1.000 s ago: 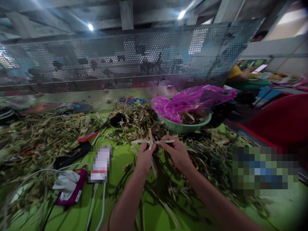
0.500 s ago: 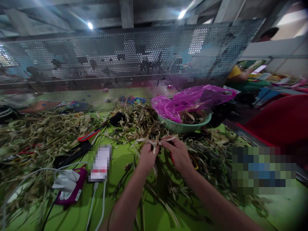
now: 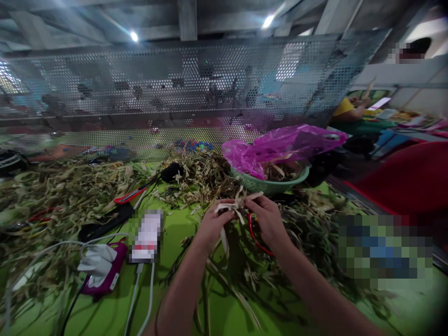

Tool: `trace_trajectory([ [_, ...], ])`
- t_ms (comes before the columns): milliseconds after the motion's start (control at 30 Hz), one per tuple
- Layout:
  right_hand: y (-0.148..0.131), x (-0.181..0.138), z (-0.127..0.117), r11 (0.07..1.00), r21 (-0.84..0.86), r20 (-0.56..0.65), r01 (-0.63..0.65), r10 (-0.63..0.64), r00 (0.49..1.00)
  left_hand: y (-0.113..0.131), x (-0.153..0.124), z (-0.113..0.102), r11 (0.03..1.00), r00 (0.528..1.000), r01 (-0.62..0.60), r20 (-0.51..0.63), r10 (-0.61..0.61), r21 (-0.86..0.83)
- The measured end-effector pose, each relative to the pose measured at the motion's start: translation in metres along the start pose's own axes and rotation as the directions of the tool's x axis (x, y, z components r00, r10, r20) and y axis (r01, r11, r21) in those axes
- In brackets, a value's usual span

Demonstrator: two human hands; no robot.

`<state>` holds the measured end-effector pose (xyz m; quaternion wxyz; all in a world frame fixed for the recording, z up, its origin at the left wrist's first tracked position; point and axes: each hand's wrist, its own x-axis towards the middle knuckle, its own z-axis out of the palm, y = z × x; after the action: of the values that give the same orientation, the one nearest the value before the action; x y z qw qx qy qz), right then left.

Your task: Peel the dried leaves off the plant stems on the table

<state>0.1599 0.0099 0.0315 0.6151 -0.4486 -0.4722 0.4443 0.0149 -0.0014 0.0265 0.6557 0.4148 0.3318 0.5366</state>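
Note:
My left hand (image 3: 212, 225) and my right hand (image 3: 268, 219) meet over the green table (image 3: 105, 312), both pinched on a pale dried leaf strip (image 3: 235, 206) that is bunched between the fingertips. One end of the strip hangs down below my left hand. A red ring-like handle (image 3: 252, 229) shows under my right palm; what it belongs to is hidden. Dark green stems and leaves (image 3: 245, 266) lie beneath both wrists.
A green basket (image 3: 271, 185) with a pink plastic bag (image 3: 280, 147) stands just behind my hands. Heaps of dried leaf strips (image 3: 59, 191) cover the left and middle. A purple device with white charger (image 3: 101, 270), cables and red-handled tool (image 3: 129, 195) lie left. A perforated metal screen (image 3: 175, 93) walls the back.
The strip was stretched flat between my hands; now my hands have come closer and it is bunched up. The view has shifted slightly right.

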Motion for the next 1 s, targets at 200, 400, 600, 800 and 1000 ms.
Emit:
trace_trajectory([
  [200, -0.001, 0.002, -0.004, 0.951, -0.264, 0.041, 0.158, -0.152, 0.987, -0.009, 0.006, -0.006, 0.992, 0.999, -0.044, -0.024, 0.047, 0.119],
  [400, -0.021, -0.004, -0.003, 0.608, -0.642, 0.159, 0.466, -0.489, 0.857, -0.011, 0.006, -0.009, 0.992, 0.990, -0.023, -0.137, 0.040, 0.128],
  [600, -0.019, -0.006, 0.002, 0.619, -0.619, 0.356, 0.483, -0.327, 0.876, -0.014, 0.007, -0.010, 0.978, 0.993, -0.060, -0.085, 0.079, 0.202],
  [800, -0.015, -0.003, -0.003, 0.675, -0.599, 0.258, 0.431, -0.347, 0.902, -0.018, 0.007, -0.008, 0.931, 0.983, -0.104, -0.105, 0.149, 0.351],
  [1000, -0.013, -0.002, -0.004, 0.666, -0.576, 0.251, 0.473, -0.407, 0.878, -0.012, 0.004, -0.005, 0.886, 0.984, -0.164, 0.014, 0.176, 0.433],
])
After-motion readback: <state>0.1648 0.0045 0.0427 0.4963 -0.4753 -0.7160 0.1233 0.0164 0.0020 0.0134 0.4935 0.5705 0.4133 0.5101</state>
